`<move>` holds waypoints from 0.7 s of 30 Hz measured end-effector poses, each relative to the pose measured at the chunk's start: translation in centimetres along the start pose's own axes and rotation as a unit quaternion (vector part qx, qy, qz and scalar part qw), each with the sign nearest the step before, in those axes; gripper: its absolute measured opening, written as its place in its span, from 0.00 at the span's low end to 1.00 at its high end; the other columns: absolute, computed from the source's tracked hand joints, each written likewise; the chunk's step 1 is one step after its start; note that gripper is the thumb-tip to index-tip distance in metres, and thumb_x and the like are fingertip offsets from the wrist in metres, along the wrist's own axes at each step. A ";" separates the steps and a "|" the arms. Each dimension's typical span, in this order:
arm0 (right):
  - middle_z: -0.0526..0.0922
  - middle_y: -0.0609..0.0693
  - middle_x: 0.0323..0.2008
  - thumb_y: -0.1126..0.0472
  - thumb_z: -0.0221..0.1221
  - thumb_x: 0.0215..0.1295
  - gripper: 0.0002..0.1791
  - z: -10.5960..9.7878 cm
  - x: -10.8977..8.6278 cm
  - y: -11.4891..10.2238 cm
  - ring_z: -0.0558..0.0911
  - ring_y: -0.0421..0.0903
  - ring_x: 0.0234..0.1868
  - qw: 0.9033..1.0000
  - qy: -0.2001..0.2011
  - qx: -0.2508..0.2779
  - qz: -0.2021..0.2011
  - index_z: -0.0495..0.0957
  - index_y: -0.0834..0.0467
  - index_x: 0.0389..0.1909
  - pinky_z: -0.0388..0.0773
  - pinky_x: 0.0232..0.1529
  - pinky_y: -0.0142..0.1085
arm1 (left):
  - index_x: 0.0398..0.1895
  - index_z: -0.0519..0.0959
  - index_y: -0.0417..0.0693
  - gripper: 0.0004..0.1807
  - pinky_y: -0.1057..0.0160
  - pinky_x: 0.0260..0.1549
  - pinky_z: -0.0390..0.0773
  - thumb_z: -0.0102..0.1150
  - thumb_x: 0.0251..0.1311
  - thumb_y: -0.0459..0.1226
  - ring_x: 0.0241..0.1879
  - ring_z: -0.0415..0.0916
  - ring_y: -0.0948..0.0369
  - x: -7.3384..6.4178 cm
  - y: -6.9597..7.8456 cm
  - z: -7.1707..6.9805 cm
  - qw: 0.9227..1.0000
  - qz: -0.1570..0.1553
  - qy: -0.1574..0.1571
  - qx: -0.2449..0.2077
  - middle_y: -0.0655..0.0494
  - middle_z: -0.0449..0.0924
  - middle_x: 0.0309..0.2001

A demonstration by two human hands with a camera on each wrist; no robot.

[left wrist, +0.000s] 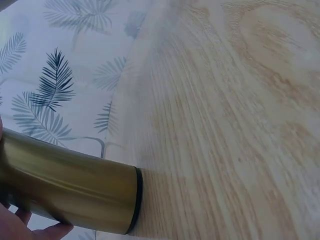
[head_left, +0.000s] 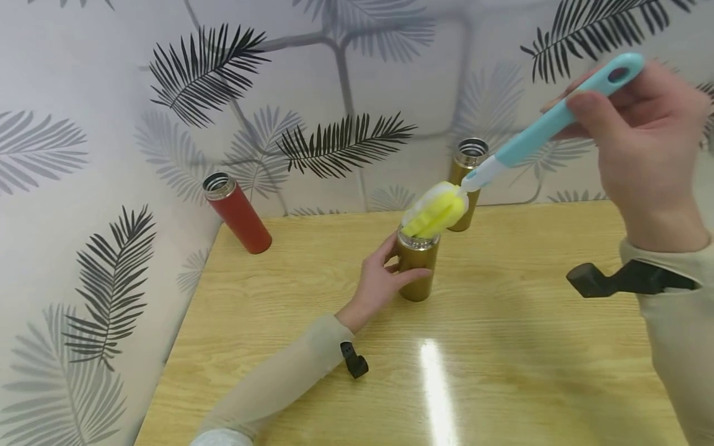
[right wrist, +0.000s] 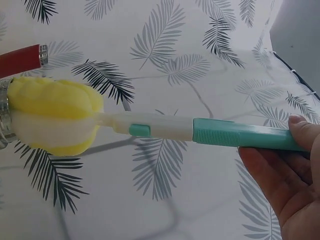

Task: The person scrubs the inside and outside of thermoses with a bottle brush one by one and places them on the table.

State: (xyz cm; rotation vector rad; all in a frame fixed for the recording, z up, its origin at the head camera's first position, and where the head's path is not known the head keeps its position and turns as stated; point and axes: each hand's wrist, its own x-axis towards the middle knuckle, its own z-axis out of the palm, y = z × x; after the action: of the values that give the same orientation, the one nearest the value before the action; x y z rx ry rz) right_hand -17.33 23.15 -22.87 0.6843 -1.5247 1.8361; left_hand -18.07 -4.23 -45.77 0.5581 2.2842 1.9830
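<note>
A gold bottle with a bare metal mouth stands on the table, gripped around its side by my left hand. In the left wrist view the lower body of that gold bottle shows, with fingertips beneath it. My right hand holds the turquoise handle of a bottle brush, thumb along it. The brush's yellow and white sponge head sits at the bottle's mouth, its tip inside the rim. In the right wrist view, the sponge head meets the metal rim.
Behind the held bottle, a second gold bottle stands uncapped near the wall. A red bottle, also uncapped, stands at the table's back left corner. The wood-grain table ends at a leaf-patterned wall.
</note>
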 end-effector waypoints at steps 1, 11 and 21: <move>0.89 0.58 0.33 0.73 0.69 0.63 0.12 0.1 0.0 0.0 0.89 0.46 0.33 1.000 -0.003 -0.007 -0.001 0.79 0.81 0.37 0.86 0.38 0.30 | 0.76 0.70 0.64 0.44 0.57 0.59 0.80 0.79 0.57 0.38 0.62 0.76 0.60 0.0 0.0 0.0 1.000 -0.002 0.002 -0.003 0.61 0.78 0.64; 0.88 0.61 0.33 0.74 0.67 0.65 0.11 -0.3 0.4 -0.3 0.90 0.49 0.34 1.000 -0.012 0.007 0.010 0.78 0.81 0.38 0.86 0.38 0.32 | 0.74 0.73 0.68 0.44 0.53 0.59 0.78 0.81 0.54 0.39 0.60 0.73 0.61 0.3 1.0 -0.4 0.999 0.035 0.011 0.027 0.59 0.78 0.59; 0.88 0.61 0.32 0.75 0.68 0.64 0.13 -0.9 -0.7 0.4 0.90 0.49 0.33 1.000 -0.016 0.006 0.013 0.77 0.83 0.38 0.87 0.37 0.33 | 0.73 0.75 0.62 0.44 0.52 0.58 0.77 0.83 0.50 0.37 0.59 0.72 0.59 0.3 1.7 -0.8 0.997 0.042 0.035 0.064 0.55 0.76 0.59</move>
State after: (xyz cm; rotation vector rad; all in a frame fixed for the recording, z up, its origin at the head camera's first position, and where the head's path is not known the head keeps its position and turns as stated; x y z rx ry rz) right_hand -17.21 23.85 -23.84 0.7053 -1.5517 1.8635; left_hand -18.23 -4.72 -43.91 0.6132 2.4820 1.9316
